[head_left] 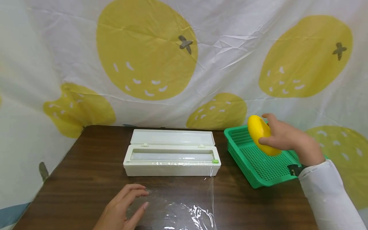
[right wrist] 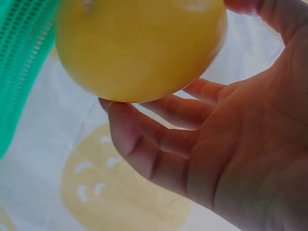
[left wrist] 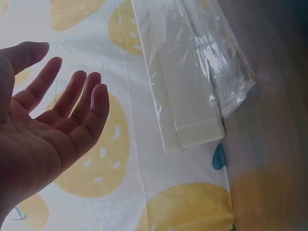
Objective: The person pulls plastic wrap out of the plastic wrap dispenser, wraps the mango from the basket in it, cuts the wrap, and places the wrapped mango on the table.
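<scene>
Above the green plastic basket (head_left: pixel 244 159), my right hand (head_left: pixel 283 134) holds a smooth, rounded, oblong yellow fruit (head_left: pixel 258 132) between thumb and fingers. In the right wrist view the fruit (right wrist: pixel 139 48) rests against the curled fingertips, and a small nub shows near its top. My left hand (head_left: pixel 123 206) is empty, with fingers loosely bent, over the left edge of a clear sheet of plastic wrap (head_left: pixel 198 210). That sheet runs from a white wrap dispenser (head_left: pixel 172 171) toward me. The dispenser's lid (head_left: pixel 172 137) stands open and shows the roll inside.
A brown wooden table (head_left: pixel 95 166) carries everything. A green slider (head_left: pixel 215 161) sits at the right end of the dispenser's front edge. Behind the table hangs a white cloth (head_left: pixel 224 57) with yellow fruit prints.
</scene>
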A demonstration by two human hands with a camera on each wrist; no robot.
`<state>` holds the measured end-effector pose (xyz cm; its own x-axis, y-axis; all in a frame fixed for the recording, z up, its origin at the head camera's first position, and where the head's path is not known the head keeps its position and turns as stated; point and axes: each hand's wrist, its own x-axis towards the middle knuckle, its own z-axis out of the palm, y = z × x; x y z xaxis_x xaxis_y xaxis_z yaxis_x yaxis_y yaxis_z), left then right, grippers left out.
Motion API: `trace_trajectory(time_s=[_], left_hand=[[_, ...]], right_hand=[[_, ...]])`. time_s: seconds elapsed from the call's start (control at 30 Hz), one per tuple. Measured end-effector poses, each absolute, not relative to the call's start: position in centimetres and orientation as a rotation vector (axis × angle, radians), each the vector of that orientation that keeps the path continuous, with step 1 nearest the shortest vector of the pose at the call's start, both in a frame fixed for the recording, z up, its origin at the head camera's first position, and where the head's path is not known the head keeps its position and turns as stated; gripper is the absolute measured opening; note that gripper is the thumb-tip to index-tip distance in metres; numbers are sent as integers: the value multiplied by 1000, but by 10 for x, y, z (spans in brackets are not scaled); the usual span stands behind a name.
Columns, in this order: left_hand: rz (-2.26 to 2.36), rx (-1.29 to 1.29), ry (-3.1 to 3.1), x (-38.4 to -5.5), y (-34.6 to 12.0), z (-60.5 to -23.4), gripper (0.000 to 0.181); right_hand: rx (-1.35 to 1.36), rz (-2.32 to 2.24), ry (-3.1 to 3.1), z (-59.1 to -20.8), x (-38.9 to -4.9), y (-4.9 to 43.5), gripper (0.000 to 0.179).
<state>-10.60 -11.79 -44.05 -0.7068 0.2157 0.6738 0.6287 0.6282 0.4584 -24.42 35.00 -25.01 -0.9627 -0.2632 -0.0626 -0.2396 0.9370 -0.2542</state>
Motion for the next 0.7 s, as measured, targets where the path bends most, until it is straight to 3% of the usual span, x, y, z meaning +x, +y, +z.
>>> trace_trajectory(time_s=[0.7], left_hand=[[-900, -773, -2199, -116, -129, -430, 46]], right_hand=[[-870, -334, 3109, -248, -230, 276, 75]])
